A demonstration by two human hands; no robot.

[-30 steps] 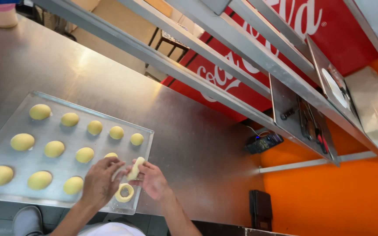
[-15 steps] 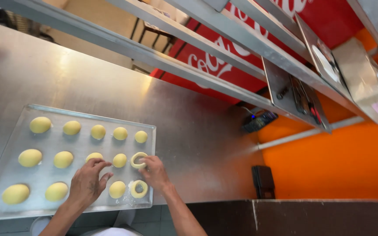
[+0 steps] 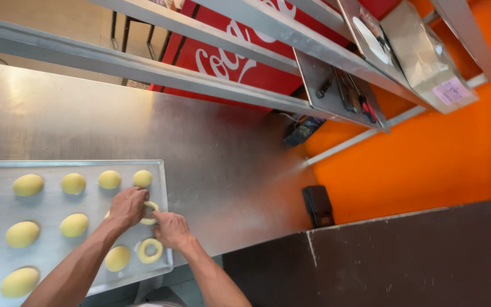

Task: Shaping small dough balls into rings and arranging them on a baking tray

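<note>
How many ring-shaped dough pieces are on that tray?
2: one ring lies free near the tray's front corner; the other ring sits between both hands, partly hidden. More may be covered.

Both hands on dough ring

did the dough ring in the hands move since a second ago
Yes. The dough ring, earlier held above the finished ring at the tray's near edge, now lies a row farther in, under both hands.

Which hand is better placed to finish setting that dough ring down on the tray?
Probably the right hand: it lies beside the dough ring near the tray edge, while the left hand covers the ring's far side.
</note>
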